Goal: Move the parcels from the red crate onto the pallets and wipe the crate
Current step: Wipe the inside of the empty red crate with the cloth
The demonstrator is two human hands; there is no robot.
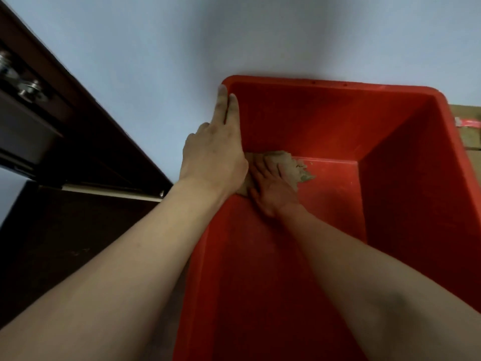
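Note:
The red crate (406, 178) fills the right half of the head view, with no parcels inside it. My left hand (216, 149) lies flat along the crate's left rim, fingers stretched toward the far left corner. Inside the crate, my right hand (273, 186) presses a crumpled beige cloth (294, 165) against the bottom near the far left corner. The left hand partly covers the cloth's left side.
A pale wall (156, 61) rises behind the crate. A dark wooden door frame (86, 126) with metal fittings (28, 88) stands at the left. Brown cardboard with red tape (468, 123) shows past the crate's right rim.

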